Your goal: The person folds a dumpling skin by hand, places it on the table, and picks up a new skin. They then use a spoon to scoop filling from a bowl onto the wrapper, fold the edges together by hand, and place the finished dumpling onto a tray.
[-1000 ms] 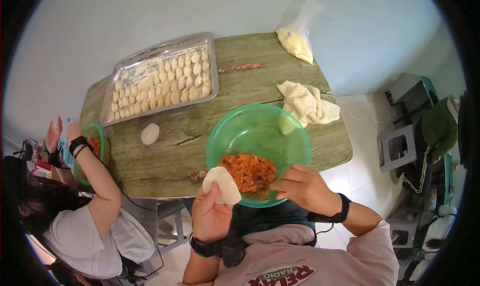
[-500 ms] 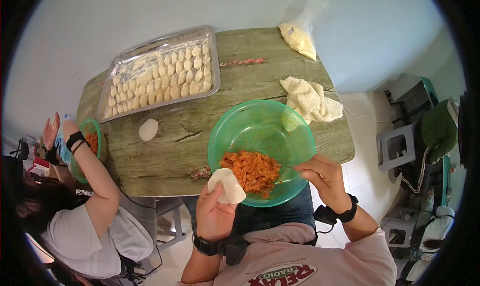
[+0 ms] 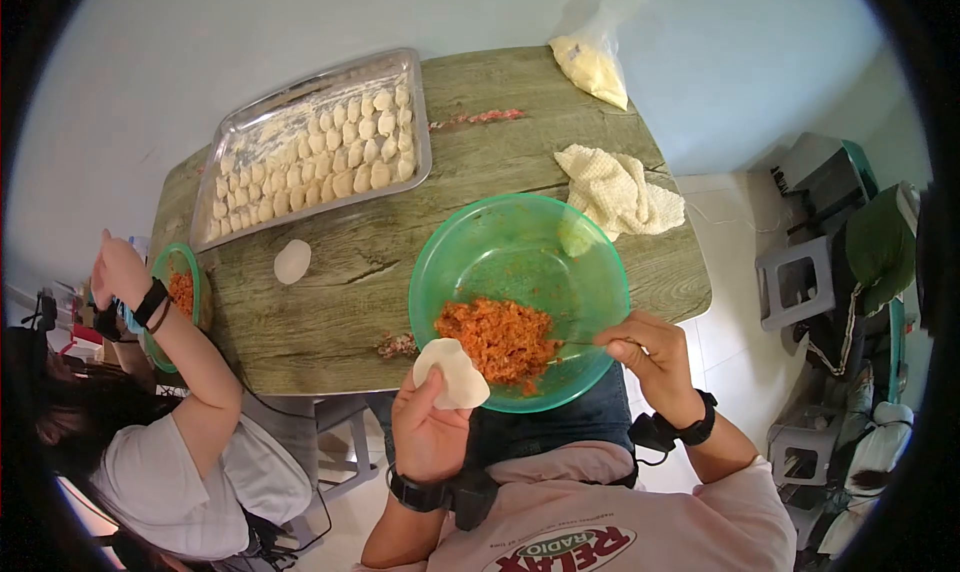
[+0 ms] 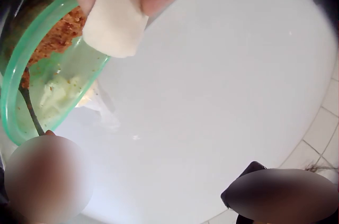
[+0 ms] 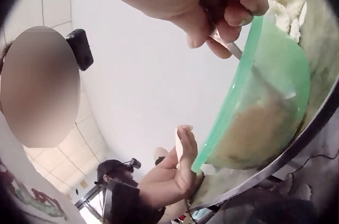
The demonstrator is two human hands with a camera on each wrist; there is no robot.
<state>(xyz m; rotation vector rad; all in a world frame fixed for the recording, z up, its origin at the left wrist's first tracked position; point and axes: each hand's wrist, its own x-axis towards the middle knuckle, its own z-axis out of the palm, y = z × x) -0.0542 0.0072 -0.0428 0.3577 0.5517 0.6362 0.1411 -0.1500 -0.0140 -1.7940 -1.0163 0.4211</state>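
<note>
The green-grey wood-grain bench carries a rectangular shiny metal tray at its far left, and a round white dough wrapper lies near the tray. A wide round translucent green plastic bowl stands at the near edge with a crumpled cream textured cloth just beside it, a clear plastic bag with pale yellow contents rests at the far right corner, and a smaller green plastic bowl sits at the left end.

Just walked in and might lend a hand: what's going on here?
The person's left hand holds a bare dough wrapper by a green bowl. The right hand grips a thin utensil, its end at the orange filling in the bowl. Rows of dumplings lie on a metal tray.
</note>
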